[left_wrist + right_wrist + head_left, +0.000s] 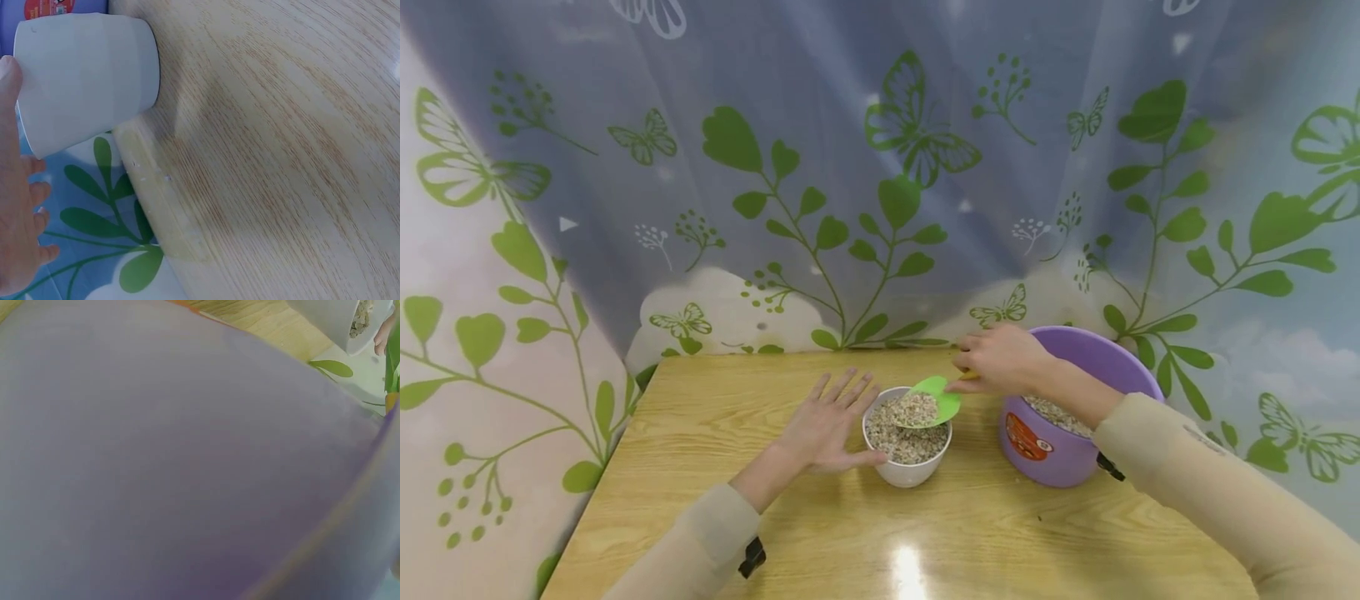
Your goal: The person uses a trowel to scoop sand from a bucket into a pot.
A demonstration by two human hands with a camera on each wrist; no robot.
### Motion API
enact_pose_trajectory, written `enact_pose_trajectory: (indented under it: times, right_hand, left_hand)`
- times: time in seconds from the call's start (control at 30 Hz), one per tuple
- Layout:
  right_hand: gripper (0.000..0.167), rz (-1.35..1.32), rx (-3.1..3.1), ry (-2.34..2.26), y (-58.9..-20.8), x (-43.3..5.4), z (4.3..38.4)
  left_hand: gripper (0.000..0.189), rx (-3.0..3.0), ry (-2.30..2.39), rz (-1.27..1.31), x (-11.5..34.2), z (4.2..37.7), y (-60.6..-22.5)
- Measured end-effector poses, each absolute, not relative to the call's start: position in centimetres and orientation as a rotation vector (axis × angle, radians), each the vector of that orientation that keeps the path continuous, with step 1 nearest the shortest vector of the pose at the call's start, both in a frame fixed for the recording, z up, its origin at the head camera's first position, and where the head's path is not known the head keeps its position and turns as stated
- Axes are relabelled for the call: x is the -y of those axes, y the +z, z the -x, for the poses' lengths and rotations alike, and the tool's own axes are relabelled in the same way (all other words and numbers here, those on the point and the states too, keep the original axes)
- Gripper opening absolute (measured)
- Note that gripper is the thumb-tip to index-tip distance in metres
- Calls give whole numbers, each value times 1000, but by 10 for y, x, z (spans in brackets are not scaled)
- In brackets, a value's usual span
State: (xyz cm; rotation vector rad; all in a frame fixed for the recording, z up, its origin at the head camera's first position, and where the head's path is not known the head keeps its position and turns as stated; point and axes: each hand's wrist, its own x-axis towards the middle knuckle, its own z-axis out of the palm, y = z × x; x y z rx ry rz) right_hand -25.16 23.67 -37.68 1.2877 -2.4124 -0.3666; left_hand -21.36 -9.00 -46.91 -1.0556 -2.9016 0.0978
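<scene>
A white bowl (908, 475) (87, 81) full of flaky grain, like oats (898, 446), stands on the table. My left hand (829, 425) (15, 212) is beside it with fingers spread; the thumb lies at the bowl's near rim. From the right, my right hand (1003, 360) grips the yellow handle of a green spoon (951, 407) (392, 362). The spoon carries a heap of flakes and is over the bowl's right side. In the right wrist view the hand itself is mostly hidden behind the purple bucket (156, 456).
The purple bucket (1052, 468), with an orange label and more flakes inside, stands right of the bowl beneath my right forearm. A wooden table (700, 433) bears both. Behind it hangs a curtain (835, 150) printed with leaves and butterflies.
</scene>
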Motion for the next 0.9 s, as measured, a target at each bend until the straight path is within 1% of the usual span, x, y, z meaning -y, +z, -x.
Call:
enact_pose_trajectory:
  times: [0.23,0.9]
  right_hand:
    - [45,-1286,2464,-427,-375,-228,254]
    - [47,-1210,2552,-567,-370,-214,258]
  left_hand:
    - [109,2898,104,1061,90,213,-468]
    - [108,2883,95,1063,90,214,-467]
